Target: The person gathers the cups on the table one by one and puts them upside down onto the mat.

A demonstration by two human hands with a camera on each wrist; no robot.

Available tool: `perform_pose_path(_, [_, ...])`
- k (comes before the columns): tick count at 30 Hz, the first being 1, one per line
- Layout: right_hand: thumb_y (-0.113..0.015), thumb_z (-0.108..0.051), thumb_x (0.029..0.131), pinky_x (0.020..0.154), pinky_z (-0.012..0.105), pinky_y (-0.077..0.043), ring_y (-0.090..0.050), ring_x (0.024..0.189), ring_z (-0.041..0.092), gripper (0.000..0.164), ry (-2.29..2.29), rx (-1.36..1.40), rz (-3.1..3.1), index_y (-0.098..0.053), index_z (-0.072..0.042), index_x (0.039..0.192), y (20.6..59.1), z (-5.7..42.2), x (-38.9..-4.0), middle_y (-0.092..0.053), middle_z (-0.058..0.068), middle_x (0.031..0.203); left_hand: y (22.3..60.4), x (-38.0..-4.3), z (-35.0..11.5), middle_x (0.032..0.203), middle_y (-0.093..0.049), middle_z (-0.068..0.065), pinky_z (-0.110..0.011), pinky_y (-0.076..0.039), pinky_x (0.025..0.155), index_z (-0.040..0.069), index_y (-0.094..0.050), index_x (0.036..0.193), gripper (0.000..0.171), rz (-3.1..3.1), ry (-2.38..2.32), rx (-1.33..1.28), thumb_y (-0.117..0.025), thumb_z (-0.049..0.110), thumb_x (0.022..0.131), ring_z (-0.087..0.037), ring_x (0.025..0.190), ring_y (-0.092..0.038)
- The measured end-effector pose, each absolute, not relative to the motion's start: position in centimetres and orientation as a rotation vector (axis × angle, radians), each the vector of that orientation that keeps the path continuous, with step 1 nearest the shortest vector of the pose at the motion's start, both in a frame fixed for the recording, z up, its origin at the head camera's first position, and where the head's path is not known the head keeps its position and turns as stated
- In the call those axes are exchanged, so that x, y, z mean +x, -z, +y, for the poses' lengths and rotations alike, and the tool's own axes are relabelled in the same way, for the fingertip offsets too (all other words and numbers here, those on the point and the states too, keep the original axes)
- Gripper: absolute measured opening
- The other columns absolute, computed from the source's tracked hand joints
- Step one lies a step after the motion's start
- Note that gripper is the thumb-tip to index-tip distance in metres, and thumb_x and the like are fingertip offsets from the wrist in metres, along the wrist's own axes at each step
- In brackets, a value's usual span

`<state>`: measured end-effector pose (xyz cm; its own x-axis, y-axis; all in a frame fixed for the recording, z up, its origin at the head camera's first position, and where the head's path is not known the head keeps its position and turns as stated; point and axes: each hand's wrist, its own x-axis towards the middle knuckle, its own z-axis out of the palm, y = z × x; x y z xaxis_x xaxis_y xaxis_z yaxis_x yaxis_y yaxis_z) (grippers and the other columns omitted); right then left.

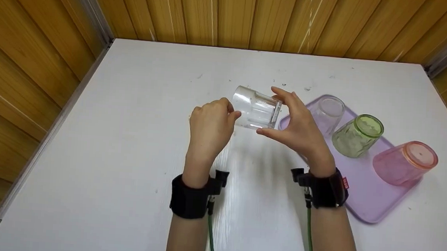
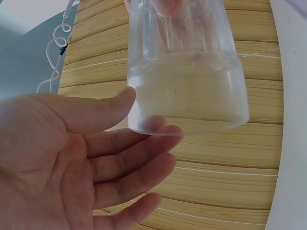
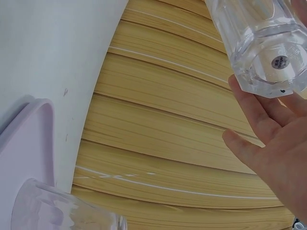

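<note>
A clear drinking glass (image 1: 254,108) is held above the white table, tipped on its side with its mouth to the left. My left hand (image 1: 211,126) pinches it near the rim; in the left wrist view the thumb (image 2: 112,110) touches the outer wall and a fingertip shows through the glass. My right hand (image 1: 304,127) grips the base end, thumb below and fingers above. The right wrist view shows a round dark sticker (image 3: 280,62) on the glass's base. The glass looks see-through, with a few small specks on its wall.
At the right lies a lilac tray (image 1: 364,198). On it stand a clear glass (image 1: 328,113), a green glass (image 1: 354,138) and a pink glass (image 1: 400,163), all upside down. Yellow wood-look panels (image 1: 235,16) border the table's far and left sides. Green cables (image 1: 211,239) run from both wristbands.
</note>
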<state>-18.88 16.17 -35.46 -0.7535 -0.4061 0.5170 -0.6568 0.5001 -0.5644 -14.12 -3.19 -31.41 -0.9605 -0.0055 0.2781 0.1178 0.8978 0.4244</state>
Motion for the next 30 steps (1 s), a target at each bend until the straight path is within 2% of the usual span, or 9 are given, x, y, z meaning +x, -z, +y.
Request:
perform_pose_path(14, [-0.086, -0.022, 0.058, 0.111, 0.038, -0.018, -0.053, 0.106, 0.021, 0.087, -1.094, 0.889, -2.387, -0.043, -0.002, 0.131, 35.33, 16.25, -18.85, -0.06, 0.012, 0.11, 31.61, -14.28, -3.25, 0.081, -0.069, -0.007, -0.04, -0.046, 0.072, 0.006, -0.067, 0.088, 0.026, -2.824, 0.589, -0.065, -0.063, 0.032, 0.084, -0.026, 0.078, -0.065])
perform_pose_path(30, [-0.086, -0.026, 0.058, 0.11, 0.038, -0.018, -0.053, 0.104, 0.022, 0.088, -1.074, 0.885, -2.349, -0.044, -0.004, 0.131, 35.24, 16.34, -18.89, -0.06, 0.011, 0.11, 31.88, -14.29, -3.36, 0.074, -0.067, -0.006, -0.038, -0.046, 0.068, 0.006, -0.067, 0.084, 0.027, -2.833, 0.563, -0.081, -0.062, 0.032, 0.084, -0.025, 0.072, -0.065])
